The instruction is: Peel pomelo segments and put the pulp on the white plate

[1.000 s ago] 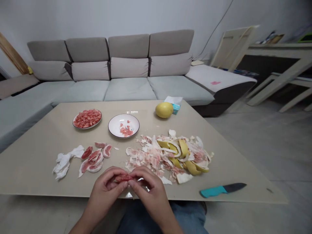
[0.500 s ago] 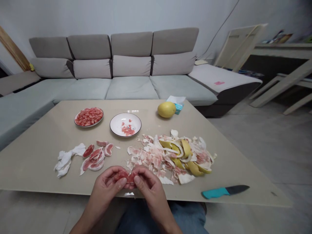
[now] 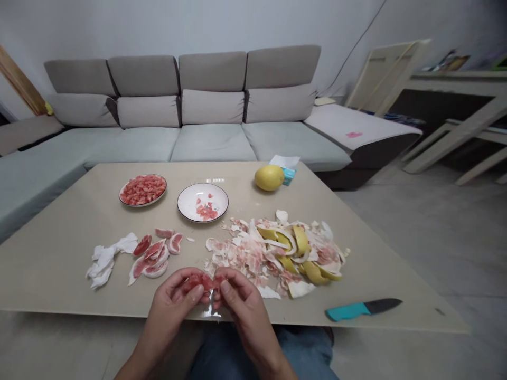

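Note:
Above the table's near edge, my left hand [image 3: 178,298] grips a red pomelo segment [image 3: 199,281] between thumb and fingers. My right hand [image 3: 240,295] pinches the other end of the same flesh, its fingertips partly hiding it. Several unopened pomelo segments [image 3: 154,258] lie in a cluster to the left, beyond my left hand. Beyond my hands stands a white plate [image 3: 188,203] with a few bits of red flesh. A second plate [image 3: 124,200], heaped with red pulp, is farther left. Peel and membrane scraps [image 3: 253,253] are piled just past my right hand.
A knife [image 3: 364,309] with a turquoise handle lies near the table's front right. A whole yellow pomelo [image 3: 269,178] rests beside a tissue pack [image 3: 289,176] at the back. Crumpled white tissue [image 3: 105,264] is at the left. A grey sofa [image 3: 214,142] stands behind the table [image 3: 99,211].
The fingers of both hands have shifted slightly, and the flesh between them looks pulled apart more, with a narrow gap below it. The view has moved a little.

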The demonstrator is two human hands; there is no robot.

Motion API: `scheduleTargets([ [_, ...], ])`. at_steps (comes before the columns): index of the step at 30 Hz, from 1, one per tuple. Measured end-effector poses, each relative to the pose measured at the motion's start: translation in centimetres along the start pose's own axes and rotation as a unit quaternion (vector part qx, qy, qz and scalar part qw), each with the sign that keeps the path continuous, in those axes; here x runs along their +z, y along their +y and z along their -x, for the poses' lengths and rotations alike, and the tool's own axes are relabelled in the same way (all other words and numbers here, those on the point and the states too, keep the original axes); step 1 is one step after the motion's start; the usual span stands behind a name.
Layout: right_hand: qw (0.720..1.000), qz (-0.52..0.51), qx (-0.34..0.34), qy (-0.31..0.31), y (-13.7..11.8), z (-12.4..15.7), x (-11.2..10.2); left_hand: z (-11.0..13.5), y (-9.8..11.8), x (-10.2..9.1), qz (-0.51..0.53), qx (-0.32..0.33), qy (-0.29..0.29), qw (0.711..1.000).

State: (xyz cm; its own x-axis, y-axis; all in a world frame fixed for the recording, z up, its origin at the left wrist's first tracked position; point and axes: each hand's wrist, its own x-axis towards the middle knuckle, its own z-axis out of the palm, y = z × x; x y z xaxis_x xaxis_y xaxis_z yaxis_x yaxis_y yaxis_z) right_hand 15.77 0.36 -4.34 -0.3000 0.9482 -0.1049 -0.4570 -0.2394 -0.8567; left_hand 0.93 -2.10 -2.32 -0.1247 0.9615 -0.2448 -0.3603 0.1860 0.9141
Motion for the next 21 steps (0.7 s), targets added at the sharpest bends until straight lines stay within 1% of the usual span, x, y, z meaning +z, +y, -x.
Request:
scheduleTargets([
  [3, 0.996, -0.085, 0.033, 0.004, 0.2, -0.1, 0.3, 0.2, 0.0, 0.4, 0.040, -0.015, 0.003, 0.999],
  [5, 0.991, -0.127, 0.042, 0.008, 0.4, -0.2, 0.7, 0.1, -0.1, 0.6, 0.071, -0.030, 0.002, 0.997],
  [8, 0.988, -0.148, 0.020, 0.028, 0.8, -0.1, 1.1, -0.1, -0.4, 0.7, 0.115, -0.043, 0.009, 0.992],
  [12, 0.989, -0.120, -0.029, 0.078, 0.6, -0.2, 0.7, -0.7, -0.9, 0.2, 0.169, -0.029, 0.057, 0.983],
  [14, 0.995, -0.058, -0.025, 0.077, -0.1, -1.3, 0.1, -1.0, -0.9, -0.1, 0.180, -0.039, 0.059, 0.981],
  [15, 0.998, -0.010, -0.021, 0.066, -0.5, -2.2, -0.2, -1.1, -0.8, -0.2, 0.180, -0.048, 0.055, 0.981],
  [16, 0.997, 0.055, -0.022, 0.049, -1.0, -3.5, -0.5, -1.2, -0.7, -0.4, 0.179, -0.054, 0.052, 0.981],
  [17, 0.990, 0.129, -0.039, 0.036, -1.4, -5.0, -0.7, -1.3, -0.6, -0.6, 0.177, -0.057, 0.050, 0.981],
  [18, 0.976, 0.205, -0.067, 0.029, -1.9, -6.8, -0.9, -1.3, -0.5, -0.7, 0.171, -0.058, 0.050, 0.982],
  [19, 0.952, 0.285, -0.108, 0.033, -2.3, -8.8, -1.1, -1.4, -0.5, -0.9, 0.163, -0.057, 0.051, 0.984],
  [20, 0.919, 0.364, -0.144, 0.046, -2.6, -10.8, -1.2, -1.5, -0.4, -1.1, 0.151, -0.055, 0.054, 0.986],
  [21, 0.904, 0.392, -0.160, 0.054, -2.9, -12.9, -1.3, -1.5, -0.4, -1.2, 0.136, -0.053, 0.057, 0.988],
])
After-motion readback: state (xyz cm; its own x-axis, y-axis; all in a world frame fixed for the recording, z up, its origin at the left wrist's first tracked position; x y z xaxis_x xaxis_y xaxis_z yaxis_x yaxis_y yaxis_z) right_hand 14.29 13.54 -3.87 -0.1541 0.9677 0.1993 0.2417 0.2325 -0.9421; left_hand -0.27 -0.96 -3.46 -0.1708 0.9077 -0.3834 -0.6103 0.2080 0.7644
